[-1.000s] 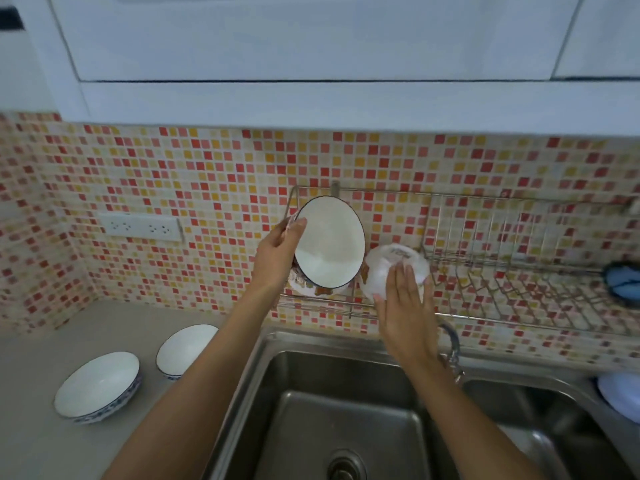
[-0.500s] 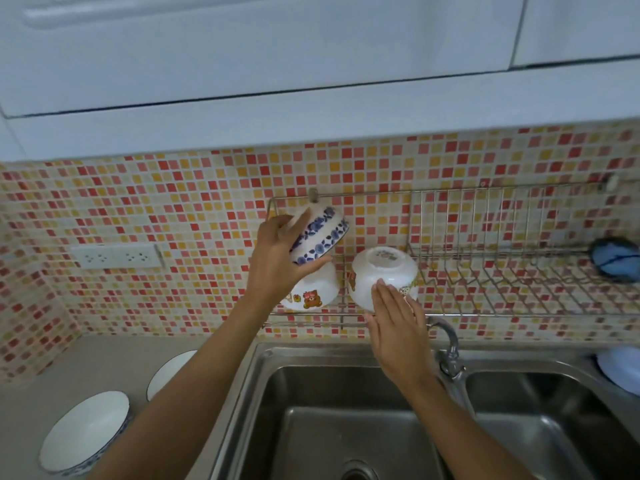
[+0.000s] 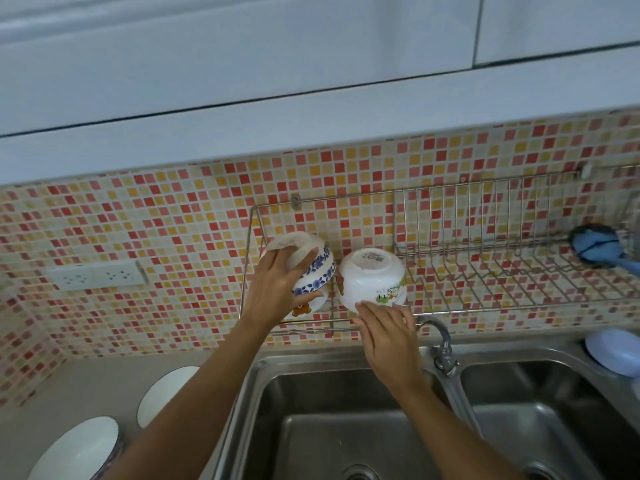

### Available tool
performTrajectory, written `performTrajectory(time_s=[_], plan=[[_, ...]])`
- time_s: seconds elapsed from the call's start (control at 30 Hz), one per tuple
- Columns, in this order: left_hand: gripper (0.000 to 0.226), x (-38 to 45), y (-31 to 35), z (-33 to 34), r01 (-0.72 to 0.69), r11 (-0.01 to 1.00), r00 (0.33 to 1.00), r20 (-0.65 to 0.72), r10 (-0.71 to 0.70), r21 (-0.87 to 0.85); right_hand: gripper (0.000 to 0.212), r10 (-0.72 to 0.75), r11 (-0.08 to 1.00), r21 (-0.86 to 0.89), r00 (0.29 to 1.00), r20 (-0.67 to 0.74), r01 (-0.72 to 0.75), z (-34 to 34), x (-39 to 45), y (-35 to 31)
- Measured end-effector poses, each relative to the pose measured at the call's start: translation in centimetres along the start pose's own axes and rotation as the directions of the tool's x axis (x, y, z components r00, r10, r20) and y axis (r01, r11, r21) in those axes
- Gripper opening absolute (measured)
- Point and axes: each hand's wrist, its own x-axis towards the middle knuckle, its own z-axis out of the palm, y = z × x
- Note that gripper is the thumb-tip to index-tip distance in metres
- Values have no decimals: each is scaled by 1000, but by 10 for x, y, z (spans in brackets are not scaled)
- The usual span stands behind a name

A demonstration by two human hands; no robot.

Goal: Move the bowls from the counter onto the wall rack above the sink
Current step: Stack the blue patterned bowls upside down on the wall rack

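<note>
My left hand [image 3: 277,289] grips a blue-flowered bowl [image 3: 317,268], turned upside down and tilted, at the left end of the wire wall rack [image 3: 485,271]. Under it sits a white bowl with a bear picture [image 3: 304,308], mostly hidden. Beside them a white cartoon-printed bowl [image 3: 372,277] stands upside down on the rack. My right hand [image 3: 388,337] touches its lower rim with straight fingers. Two white bowls [image 3: 83,452] [image 3: 166,393] lie on the counter at lower left.
A double steel sink [image 3: 346,427] lies below the rack, with a tap [image 3: 441,344] between the basins. A blue brush [image 3: 595,247] lies at the rack's right end. A pale blue soap dish [image 3: 613,351] sits at the sink's right edge. A wall socket [image 3: 100,275] is at left.
My left hand has turned the blue-flowered bowl from facing me to upside down and lowered it over the bear bowl. My right hand has slid down to the cartoon bowl's lower rim.
</note>
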Motion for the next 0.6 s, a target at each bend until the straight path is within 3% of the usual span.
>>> performTrajectory(time_s=[0.3, 0.6], plan=[[80, -3, -8, 9, 31, 1000, 998, 58, -31, 2, 26, -15, 1000, 3, 997, -82, 15, 10, 2, 4], [86, -4, -6, 14, 44, 997, 975, 222, -29, -62, 28, 33, 998, -53, 999, -18, -34, 9, -1, 1]])
